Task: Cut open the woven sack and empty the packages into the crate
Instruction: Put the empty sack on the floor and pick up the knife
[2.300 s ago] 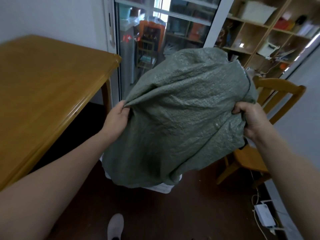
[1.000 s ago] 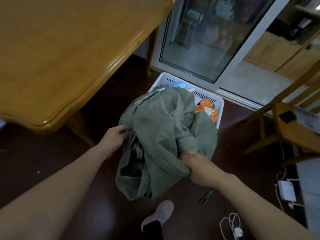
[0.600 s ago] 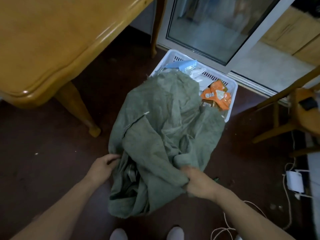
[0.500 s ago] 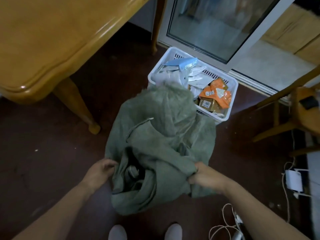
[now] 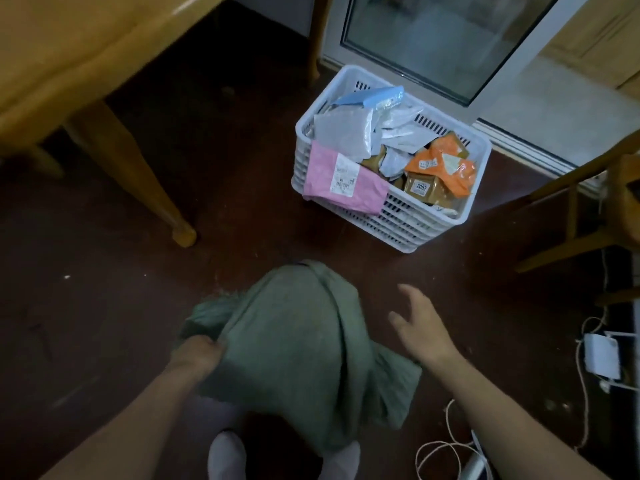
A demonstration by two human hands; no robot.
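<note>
The grey-green woven sack (image 5: 294,344) hangs limp and crumpled low in front of me, over my feet. My left hand (image 5: 195,355) grips its left edge. To the right of the sack, my right hand (image 5: 420,323) is off the cloth with its fingers spread. The white slatted crate (image 5: 429,223) stands on the floor ahead, full of packages (image 5: 398,147): a pink mailer (image 5: 346,183) drapes over its near rim, and grey, white, blue and orange ones lie inside with a brown box.
A wooden table (image 5: 86,50) and its leg (image 5: 138,174) stand at the left. A glass sliding door (image 5: 433,39) is behind the crate. A wooden chair (image 5: 588,209) is at the right, with a white adapter (image 5: 601,356) and cables (image 5: 446,448) on the dark floor.
The sack was lifted off the crate and pulled back toward me, uncovering the packages. My right hand let go of the sack and opened; my left hand still holds it.
</note>
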